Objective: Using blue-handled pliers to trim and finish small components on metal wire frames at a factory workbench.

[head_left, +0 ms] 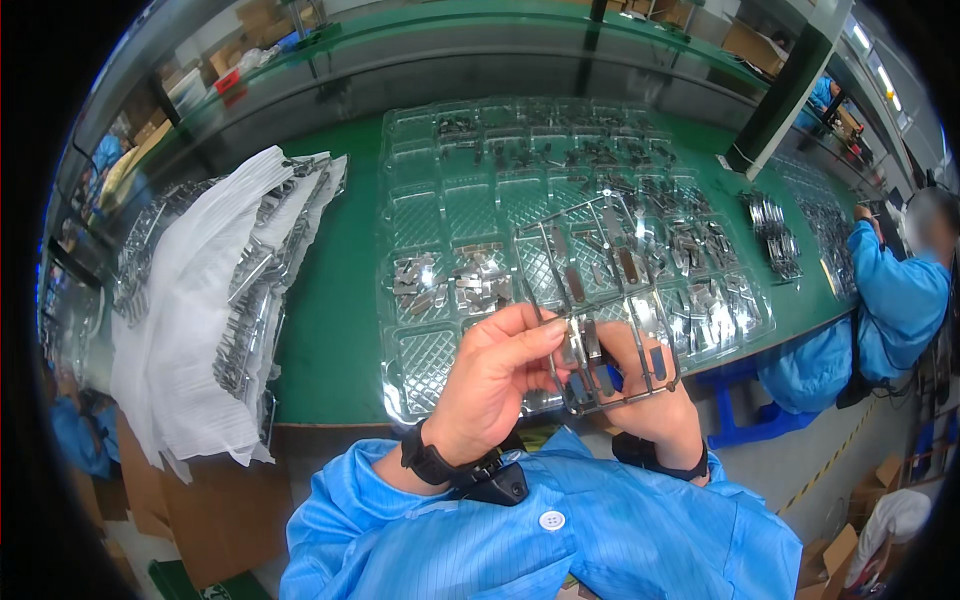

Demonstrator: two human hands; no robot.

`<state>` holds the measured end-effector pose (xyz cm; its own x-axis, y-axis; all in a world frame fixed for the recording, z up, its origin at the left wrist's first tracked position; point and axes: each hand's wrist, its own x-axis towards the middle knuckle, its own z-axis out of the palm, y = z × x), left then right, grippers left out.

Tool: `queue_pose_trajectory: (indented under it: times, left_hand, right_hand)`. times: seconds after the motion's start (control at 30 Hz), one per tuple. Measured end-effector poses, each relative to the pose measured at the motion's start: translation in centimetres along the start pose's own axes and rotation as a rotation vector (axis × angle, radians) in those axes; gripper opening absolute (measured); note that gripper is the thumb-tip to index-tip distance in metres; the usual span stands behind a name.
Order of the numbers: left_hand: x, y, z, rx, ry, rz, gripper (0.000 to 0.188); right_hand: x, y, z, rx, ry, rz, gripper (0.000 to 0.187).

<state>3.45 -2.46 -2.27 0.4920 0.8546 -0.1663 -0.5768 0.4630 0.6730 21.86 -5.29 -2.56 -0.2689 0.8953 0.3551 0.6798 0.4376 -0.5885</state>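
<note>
Both hands hold a thin metal frame [600, 300] with small flat metal pieces attached, raised over the near edge of a clear plastic compartment tray [420, 360]. My left hand [495, 385] pinches the frame's lower left part with thumb and fingers. My right hand [655, 400] grips it from behind at the lower right, mostly hidden by the frame. Several tray compartments hold loose small metal pieces [450, 282]. Both wrists wear dark bands, and the sleeves are blue.
The tray lies on a green worktable [335, 300]. At left is a stack of metal frames layered with white sheets [215, 300]. More metal parts [775, 235] lie at right, where a person in blue [895, 295] sits. A dark post [785, 95] stands behind.
</note>
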Motion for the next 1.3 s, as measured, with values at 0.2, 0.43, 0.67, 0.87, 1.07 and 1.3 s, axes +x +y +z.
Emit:
queue_pose_trajectory:
  times: [0.2,0.43,0.67,0.87,1.07,1.3]
  left_hand:
    - [0.0,0.1,0.3,0.042,0.005,-0.002,0.007]
    - [0.0,-0.3,0.2,0.039,0.023,-0.009,0.006]
    - [0.7,-1.1,-0.2,0.058,0.054,-0.041,0.009]
    - [0.9,-1.0,-0.3,0.169,0.138,0.011,0.015]
    - [1.1,-0.7,-0.9,0.203,0.162,0.058,0.020]
    - [1.1,-1.0,0.2,0.134,0.117,0.138,0.019]
  right_hand:
    - [-0.1,0.0,0.1,-0.011,0.015,0.003,0.040]
    - [-0.2,0.1,-0.5,-0.037,-0.038,0.001,0.041]
    - [-0.2,-0.6,-1.5,-0.128,-0.150,0.139,0.020]
    - [-1.2,0.5,-2.4,-0.353,-0.166,0.170,0.016]
    - [-1.8,1.6,-4.7,-0.433,0.008,0.349,0.016]
    - [-0.3,0.8,-2.0,0.779,0.179,0.453,0.017]
